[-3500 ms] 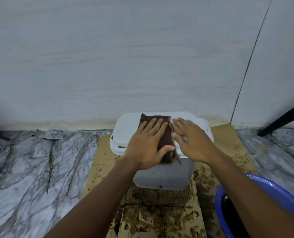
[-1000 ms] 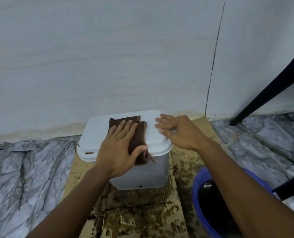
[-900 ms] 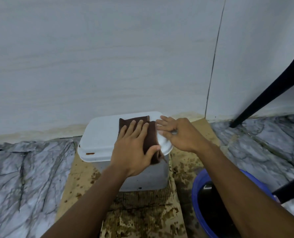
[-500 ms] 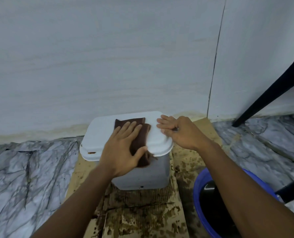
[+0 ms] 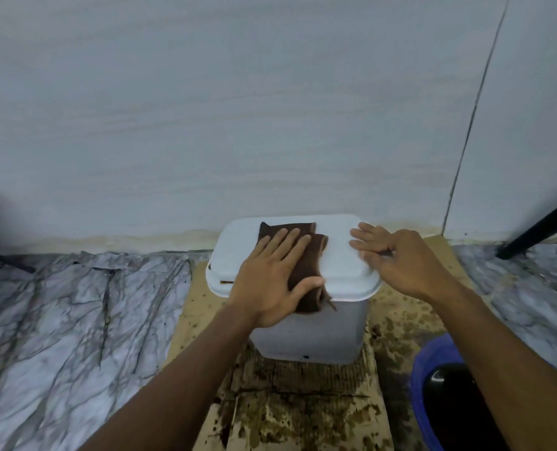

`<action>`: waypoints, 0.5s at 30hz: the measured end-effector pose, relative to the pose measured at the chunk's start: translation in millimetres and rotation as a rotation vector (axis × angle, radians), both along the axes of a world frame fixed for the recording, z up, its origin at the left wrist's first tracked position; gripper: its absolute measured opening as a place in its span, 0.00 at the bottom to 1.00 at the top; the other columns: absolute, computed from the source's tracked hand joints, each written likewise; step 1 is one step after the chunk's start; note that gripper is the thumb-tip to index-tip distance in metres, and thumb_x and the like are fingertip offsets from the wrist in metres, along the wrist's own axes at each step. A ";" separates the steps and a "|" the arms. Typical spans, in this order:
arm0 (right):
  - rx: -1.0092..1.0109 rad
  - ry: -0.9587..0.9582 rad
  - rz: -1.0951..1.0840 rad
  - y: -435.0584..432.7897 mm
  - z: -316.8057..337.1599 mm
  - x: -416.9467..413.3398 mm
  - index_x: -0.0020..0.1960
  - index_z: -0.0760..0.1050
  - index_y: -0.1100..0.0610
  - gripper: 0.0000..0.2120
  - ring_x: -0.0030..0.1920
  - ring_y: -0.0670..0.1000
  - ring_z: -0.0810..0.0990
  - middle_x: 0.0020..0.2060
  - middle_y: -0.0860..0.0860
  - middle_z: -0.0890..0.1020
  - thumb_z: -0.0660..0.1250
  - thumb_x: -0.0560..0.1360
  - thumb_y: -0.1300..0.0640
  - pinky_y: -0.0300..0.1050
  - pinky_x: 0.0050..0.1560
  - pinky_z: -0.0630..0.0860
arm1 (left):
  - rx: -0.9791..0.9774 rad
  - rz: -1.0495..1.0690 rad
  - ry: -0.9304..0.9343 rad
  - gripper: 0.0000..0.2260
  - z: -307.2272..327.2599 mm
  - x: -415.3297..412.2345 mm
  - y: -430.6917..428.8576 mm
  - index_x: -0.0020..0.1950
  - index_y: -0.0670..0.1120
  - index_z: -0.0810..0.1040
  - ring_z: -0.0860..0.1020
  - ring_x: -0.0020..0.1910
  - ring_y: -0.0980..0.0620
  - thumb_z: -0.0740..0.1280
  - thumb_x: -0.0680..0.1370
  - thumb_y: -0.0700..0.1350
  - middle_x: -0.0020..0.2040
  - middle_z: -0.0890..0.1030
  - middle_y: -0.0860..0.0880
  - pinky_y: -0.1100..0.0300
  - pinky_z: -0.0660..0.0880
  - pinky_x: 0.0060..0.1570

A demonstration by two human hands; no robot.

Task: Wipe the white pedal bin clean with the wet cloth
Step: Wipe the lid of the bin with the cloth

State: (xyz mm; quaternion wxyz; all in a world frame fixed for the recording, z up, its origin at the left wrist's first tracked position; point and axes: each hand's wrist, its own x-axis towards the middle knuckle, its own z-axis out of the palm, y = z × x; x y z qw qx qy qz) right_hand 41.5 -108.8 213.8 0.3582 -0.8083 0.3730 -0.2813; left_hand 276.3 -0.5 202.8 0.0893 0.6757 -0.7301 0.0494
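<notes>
The white pedal bin (image 5: 316, 330) stands on wet cardboard against the wall, its lid (image 5: 342, 258) closed. A folded dark brown cloth (image 5: 309, 255) lies on the lid's left half, one end hanging over the front edge. My left hand (image 5: 270, 281) presses flat on the cloth, thumb hooked over its near end. My right hand (image 5: 397, 258) rests on the lid's right edge with fingers spread, holding the bin still.
Stained, soaked cardboard (image 5: 303, 402) lies under and in front of the bin. A blue basin (image 5: 433, 395) of dark water sits at the lower right. Marble floor (image 5: 75, 320) spreads to the left. A black furniture leg (image 5: 537, 229) slants at the right. The wall is directly behind.
My left hand has slid the cloth back and forth across the lid, now sitting left of centre. My right hand has stayed on the lid's right edge. The view has shifted slightly.
</notes>
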 end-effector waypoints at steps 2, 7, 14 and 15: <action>-0.041 -0.029 -0.065 5.9 -1.7 6.2 0.58 0.83 0.59 0.13 0.69 0.41 0.71 0.64 0.50 0.80 0.67 0.77 0.68 0.28 0.70 0.60 | 0.006 0.043 0.030 0.38 0.7 34.1 12.7 0.84 0.53 0.51 0.46 0.82 0.55 0.42 0.79 0.73 0.83 0.51 0.53 0.55 0.42 0.81; -0.288 0.284 -0.088 29.4 3.4 34.1 0.69 0.75 0.53 0.21 0.78 0.49 0.59 0.74 0.47 0.70 0.56 0.79 0.56 0.45 0.77 0.50 | 0.022 0.069 0.042 0.38 -1.5 76.6 31.3 0.84 0.54 0.49 0.43 0.82 0.57 0.45 0.80 0.73 0.83 0.49 0.54 0.55 0.40 0.81; -0.490 0.463 0.034 49.7 -7.8 76.4 0.79 0.59 0.53 0.30 0.79 0.47 0.55 0.78 0.49 0.62 0.45 0.79 0.44 0.45 0.79 0.43 | -0.008 -0.020 0.046 0.36 0.0 35.7 4.8 0.84 0.51 0.52 0.47 0.83 0.53 0.50 0.81 0.70 0.83 0.52 0.52 0.52 0.44 0.81; -0.510 0.466 0.037 48.7 -9.7 75.1 0.79 0.60 0.53 0.31 0.79 0.47 0.56 0.78 0.49 0.62 0.45 0.80 0.42 0.44 0.78 0.44 | -0.012 -0.034 0.054 0.36 -0.4 42.3 5.8 0.84 0.52 0.53 0.47 0.82 0.54 0.51 0.81 0.70 0.83 0.52 0.52 0.52 0.44 0.81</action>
